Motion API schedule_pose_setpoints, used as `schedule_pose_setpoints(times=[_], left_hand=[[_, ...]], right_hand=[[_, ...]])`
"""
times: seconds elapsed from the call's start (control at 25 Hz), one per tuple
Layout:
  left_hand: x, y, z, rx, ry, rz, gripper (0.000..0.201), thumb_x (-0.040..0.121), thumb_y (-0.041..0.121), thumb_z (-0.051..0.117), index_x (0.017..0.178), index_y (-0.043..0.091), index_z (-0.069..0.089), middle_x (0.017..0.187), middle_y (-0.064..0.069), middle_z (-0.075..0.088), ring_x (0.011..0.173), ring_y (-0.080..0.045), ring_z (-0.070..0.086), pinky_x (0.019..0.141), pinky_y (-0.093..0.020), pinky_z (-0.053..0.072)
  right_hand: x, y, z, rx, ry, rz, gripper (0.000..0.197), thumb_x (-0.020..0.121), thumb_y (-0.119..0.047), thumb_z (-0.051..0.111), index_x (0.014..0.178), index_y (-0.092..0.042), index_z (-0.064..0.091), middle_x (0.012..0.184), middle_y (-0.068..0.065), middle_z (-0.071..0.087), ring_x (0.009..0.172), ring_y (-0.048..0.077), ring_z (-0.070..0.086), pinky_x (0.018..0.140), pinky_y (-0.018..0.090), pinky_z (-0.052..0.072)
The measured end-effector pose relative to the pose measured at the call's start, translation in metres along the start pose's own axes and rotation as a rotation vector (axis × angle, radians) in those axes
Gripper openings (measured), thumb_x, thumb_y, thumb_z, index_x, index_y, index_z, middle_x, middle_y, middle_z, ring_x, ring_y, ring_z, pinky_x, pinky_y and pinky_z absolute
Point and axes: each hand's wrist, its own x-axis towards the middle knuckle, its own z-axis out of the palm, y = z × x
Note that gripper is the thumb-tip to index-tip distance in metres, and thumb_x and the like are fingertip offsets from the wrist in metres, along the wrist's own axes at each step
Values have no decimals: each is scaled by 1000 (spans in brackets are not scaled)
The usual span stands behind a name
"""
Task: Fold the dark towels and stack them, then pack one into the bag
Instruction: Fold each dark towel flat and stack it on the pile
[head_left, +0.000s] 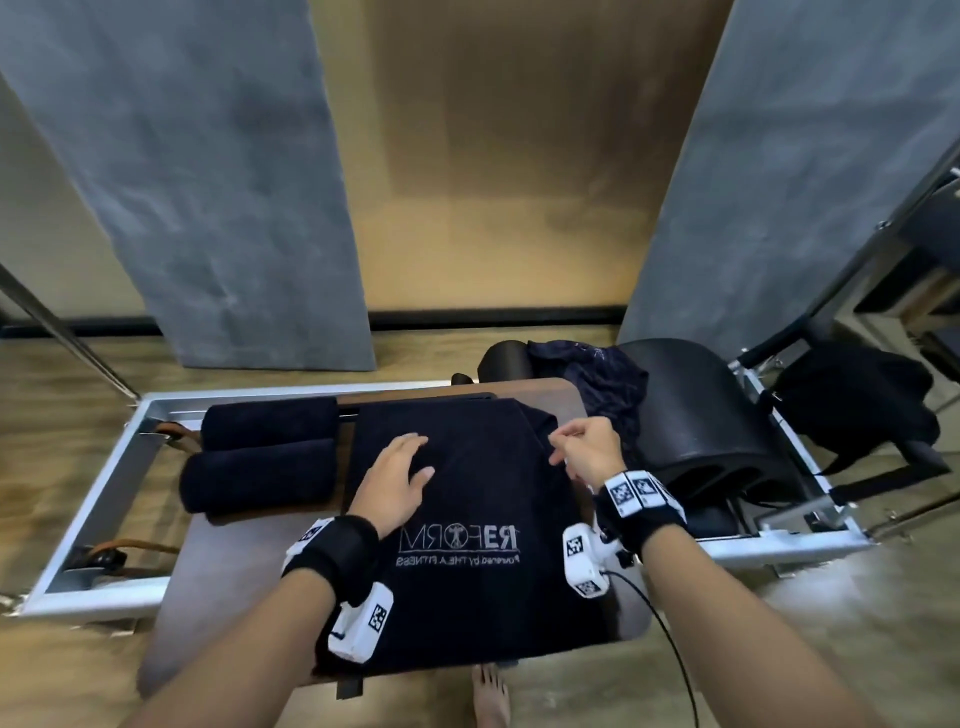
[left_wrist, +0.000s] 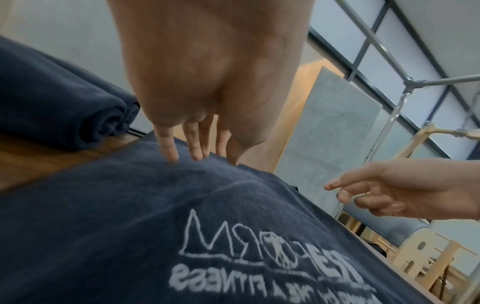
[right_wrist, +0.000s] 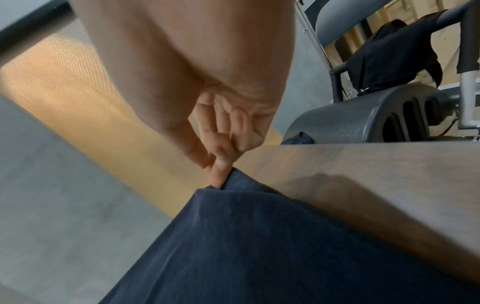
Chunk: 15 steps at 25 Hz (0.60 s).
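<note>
Dark towel (head_left: 467, 519) lies flat under the open left hand (head_left: 395, 480); right hand (head_left: 587, 449) pinches its edge.

Left side is blocked by two rolled dark navy towels (head_left: 265, 457) lying side by side on the brown wooden surface (head_left: 566, 400), right beside the spread dark towel with white lettering (head_left: 467, 519). On the right, a bare strip of surface, then a crumpled dark cloth (head_left: 597, 379) and a black curved padded barrel (head_left: 696, 410) crowd it. The near edge looks open.

Matt, napped dark cloth towel (head_left: 467, 499) on smooth wood-grain board (right_wrist: 376, 174); brushed metal frame (head_left: 93, 499).
</note>
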Motion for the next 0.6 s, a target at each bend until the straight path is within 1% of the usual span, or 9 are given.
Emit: schedule_pose_setpoints(times=[0.04, 0.12, 0.2, 0.24, 0.32, 0.4, 0.44, 0.52, 0.6], left_hand=[[10, 0, 3, 55, -65, -19, 69, 104, 36, 64, 163, 20, 33, 173, 4, 23, 161, -19, 15, 130, -45, 15], [23, -4, 9, 238, -231, -77, 99, 96, 60, 66, 168, 31, 6, 174, 13, -10, 162, -18, -14, 127, -56, -6], [30, -11, 15, 362, -333, -108, 113, 89, 76, 61, 165, 37, -12, 168, 15, -30, 157, -20, -29, 123, -63, -13], [31, -14, 16, 377, -352, -109, 115, 87, 79, 59, 165, 38, -16, 167, 14, -35, 156, -20, -32, 122, -65, -14], [32, -17, 18, 371, -358, -105, 116, 86, 81, 57, 164, 40, -19, 166, 16, -38, 154, -19, -35, 122, -66, -14], [31, -20, 19, 359, -348, -103, 115, 86, 82, 56, 163, 42, -20, 164, 18, -39, 153, -17, -37, 122, -66, -15], [30, -20, 20, 356, -346, -102, 115, 86, 82, 56, 163, 43, -20, 164, 19, -40, 152, -16, -38, 122, -65, -15], [30, -20, 20, 357, -346, -100, 114, 87, 81, 56, 162, 43, -20, 163, 20, -41, 152, -15, -39, 122, -65, -16], [30, -20, 20, 353, -343, -96, 114, 87, 80, 57, 162, 43, -20, 163, 19, -42, 151, -15, -40, 121, -65, -17]], right_hand=[[11, -4, 6, 7, -1, 36, 18, 92, -12, 70, 74, -8, 74, 60, 8, 74, 34, 16, 47, 42, 21, 42], [28, -7, 16, 36, -23, 115, 21, 91, -16, 76, 76, -2, 73, 61, 12, 73, 35, 19, 47, 40, 22, 40], [42, -8, 25, 83, -57, 178, 22, 89, -17, 80, 75, -2, 71, 61, 15, 73, 36, 18, 46, 40, 24, 38], [48, -9, 28, 120, -60, 192, 21, 89, -15, 79, 74, -5, 69, 60, 15, 72, 35, 17, 44, 39, 23, 36], [60, -9, 28, 239, 13, 209, 16, 92, -10, 74, 79, -7, 66, 57, 16, 69, 32, 16, 42, 36, 19, 31], [71, -9, 23, 338, 133, 239, 12, 96, -14, 69, 89, -4, 66, 57, 17, 68, 30, 16, 43, 34, 18, 30], [76, -7, 20, 336, 156, 248, 16, 97, -18, 69, 91, -4, 65, 56, 17, 67, 30, 16, 44, 33, 18, 30], [78, -7, 16, 244, 72, 250, 28, 92, -29, 77, 85, -7, 60, 55, 16, 67, 30, 16, 44, 32, 18, 30], [79, -7, 14, 139, -54, 248, 30, 86, -27, 82, 81, -10, 58, 54, 14, 65, 32, 16, 41, 33, 18, 28]])
